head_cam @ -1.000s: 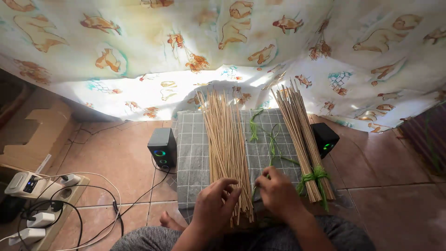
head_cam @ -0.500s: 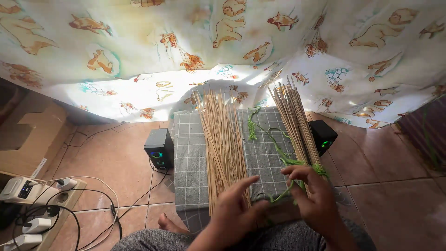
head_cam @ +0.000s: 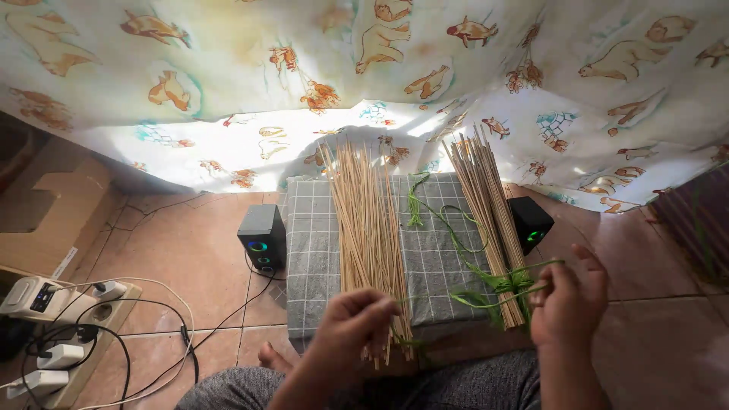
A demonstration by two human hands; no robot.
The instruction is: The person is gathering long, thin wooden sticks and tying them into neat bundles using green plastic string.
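The left hand (head_cam: 351,325) rests on the near end of a loose pile of sticks (head_cam: 369,231), its fingers curled together and pinching a few of them. The pile lies lengthwise on a grey checked cloth (head_cam: 311,250), left of centre. The right hand (head_cam: 571,300) is out to the right, thumb and fingers closed on a green string (head_cam: 486,287) that runs left — taut across the cloth — past a tied bundle of sticks (head_cam: 486,205). That bundle sits on the right side of the cloth, bound with green string near its near end. More loose green string (head_cam: 416,205) trails between pile and bundle.

A small black speaker (head_cam: 262,239) stands just left of the cloth, another speaker (head_cam: 530,224) just right. A power strip (head_cam: 72,319) with cables lies near left on the tiled floor (head_cam: 182,243). A printed curtain (head_cam: 364,68) hangs at the far side.
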